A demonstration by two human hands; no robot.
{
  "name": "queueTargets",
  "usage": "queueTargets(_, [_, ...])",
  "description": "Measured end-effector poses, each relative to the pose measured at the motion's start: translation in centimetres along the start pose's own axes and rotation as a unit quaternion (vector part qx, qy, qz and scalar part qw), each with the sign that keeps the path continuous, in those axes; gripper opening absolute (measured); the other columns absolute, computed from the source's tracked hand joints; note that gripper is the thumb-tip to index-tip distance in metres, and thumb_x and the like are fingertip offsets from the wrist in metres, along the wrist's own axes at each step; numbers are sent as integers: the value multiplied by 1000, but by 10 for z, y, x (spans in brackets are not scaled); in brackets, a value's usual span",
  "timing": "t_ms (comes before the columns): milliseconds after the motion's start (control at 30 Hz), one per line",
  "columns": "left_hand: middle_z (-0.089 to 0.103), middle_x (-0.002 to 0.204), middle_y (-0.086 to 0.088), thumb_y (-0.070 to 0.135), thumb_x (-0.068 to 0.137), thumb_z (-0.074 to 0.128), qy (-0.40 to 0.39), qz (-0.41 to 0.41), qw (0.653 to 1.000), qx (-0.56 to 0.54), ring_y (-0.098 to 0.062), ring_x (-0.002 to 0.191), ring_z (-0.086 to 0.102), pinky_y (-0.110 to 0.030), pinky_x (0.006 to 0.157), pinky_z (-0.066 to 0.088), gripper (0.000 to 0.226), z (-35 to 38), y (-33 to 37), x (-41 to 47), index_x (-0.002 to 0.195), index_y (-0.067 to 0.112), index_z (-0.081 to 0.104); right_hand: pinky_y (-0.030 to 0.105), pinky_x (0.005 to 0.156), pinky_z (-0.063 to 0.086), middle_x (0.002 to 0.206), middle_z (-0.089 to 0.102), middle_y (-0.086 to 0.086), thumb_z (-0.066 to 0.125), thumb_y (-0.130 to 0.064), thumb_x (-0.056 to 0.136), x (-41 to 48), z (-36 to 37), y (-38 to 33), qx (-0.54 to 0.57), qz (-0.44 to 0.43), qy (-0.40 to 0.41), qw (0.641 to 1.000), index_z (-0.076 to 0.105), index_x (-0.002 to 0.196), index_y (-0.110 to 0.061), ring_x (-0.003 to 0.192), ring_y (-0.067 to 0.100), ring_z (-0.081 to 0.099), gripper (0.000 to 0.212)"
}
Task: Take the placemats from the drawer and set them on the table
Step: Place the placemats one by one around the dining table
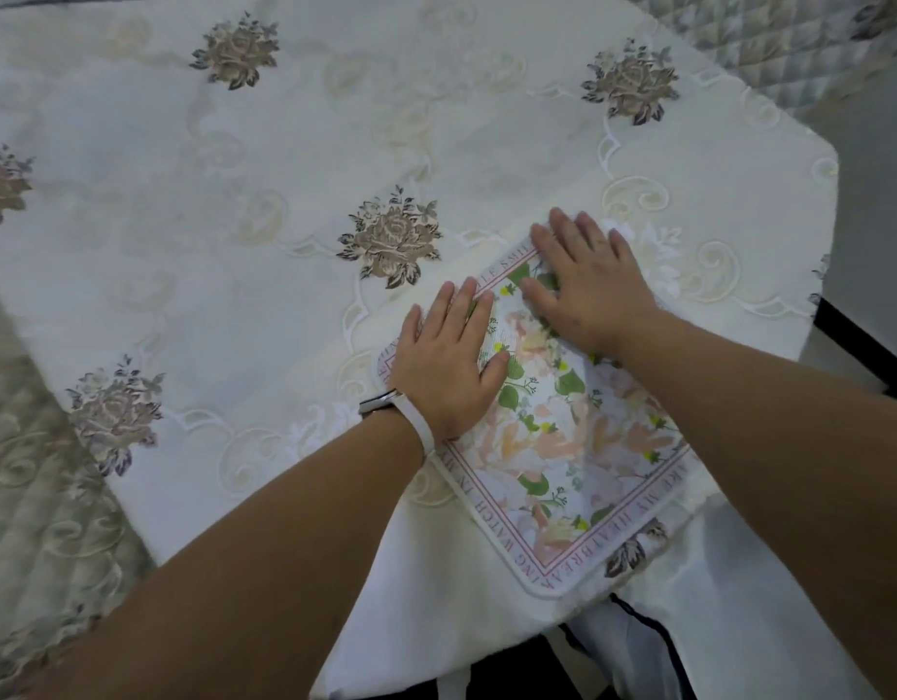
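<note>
"On the table (769, 159), toward its near right corner, what lies there?"

"One mat (562, 447), flat on the white cloth (209, 159) that covers the table. It is printed with pale flowers and green leaves, with a band of pink lettering inside a white piped edge. It sits askew to the table's edges, one rounded corner pointing at the table's near edge."

"And the person's hands?"

"Both are palm down on the mat's half that lies farther in on the table. The left hand (446, 366) covers the mat's left border. Its fingers (461, 305) are straight and pressed together, the thumb held out to the side, and the tips reach over the border onto the cloth. The right hand (588, 290) lies flat over the mat's far corner. Its fingers (572, 234) are straight and slightly spread, the tips past the mat's edge. Neither hand pinches or curls round anything."

"Anything on the wrists?"

"A watch (381, 400) on a white strap, on the left one."

"What else is on the table?"

"Only the cloth's own embroidery. A brown rose (391, 237) is stitched just beyond the left hand's fingertips, toward the table's middle. A quilted chair cover (764, 48) shows past the table's far right corner."
</note>
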State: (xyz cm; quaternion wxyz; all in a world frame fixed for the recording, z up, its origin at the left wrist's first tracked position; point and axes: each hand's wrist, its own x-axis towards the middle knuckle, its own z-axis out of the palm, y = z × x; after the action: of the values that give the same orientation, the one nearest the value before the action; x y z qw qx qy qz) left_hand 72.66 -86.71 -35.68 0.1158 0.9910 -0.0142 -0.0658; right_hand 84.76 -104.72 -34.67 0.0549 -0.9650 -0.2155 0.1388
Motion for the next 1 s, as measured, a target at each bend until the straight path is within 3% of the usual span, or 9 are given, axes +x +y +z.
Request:
queueTargets(233, [3,165,1,62,96,24,-20,-34,999,-4,-19,151,-1,-48,120,3,73,-5,-5,-10,157,25,9,46,122,1,166,0,3,17,-55,99,-37,2,16,36,86,20,995,7,158,-22,152,22,-2,69])
queueTargets(367, [18,162,-9,61,95,30,16,-97,995,32,-29,149,14,-56,116,16,75,0,-2,-37,155,17,22,47,122,-6,165,-7,-1,16,-54,100,-81,12,-17,28,26,-16,999,3,158,-24,152,20,-11,66])
queueTargets(467, [24,160,-16,53,95,33,14,-53,998,30,-35,148,18,-58,114,18,71,7,16,-54,152,11,29,49,122,-2,165,-2,-6,18,-52,102,-106,26,-44,14,-41,-24,999,10,157,-30,152,21,-5,60])
queueTargets(567, [19,161,-12,44,96,29,-20,17,999,21,-30,150,13,-58,117,15,65,12,39,-67,154,14,25,50,122,3,164,3,-8,19,-52,102,-119,35,-43,6,-55,-28,998,16,156,-31,152,21,3,59])
queueTargets(733, [13,163,-3,57,94,31,-32,27,999,17,-25,151,8,-59,118,11,69,7,28,-59,155,26,22,47,122,-4,163,-15,-4,9,-60,99,-124,22,7,-10,56,-23,998,-6,156,-33,150,20,-14,64])
queueTargets(867, [5,165,-2,66,92,24,-28,-54,998,28,-23,151,3,-55,117,7,76,0,1,-45,156,27,11,45,122,-2,165,-8,-2,10,-59,97,-138,13,54,21,144,-23,989,-2,157,-30,152,20,-8,68])
queueTargets(1000, [3,165,-8,66,92,22,-40,-49,998,11,-26,151,-1,-53,120,7,81,-3,0,-47,157,20,9,47,122,-5,165,-11,1,4,-61,94,-158,15,51,37,162,-32,986,-3,157,-25,150,20,-14,73])
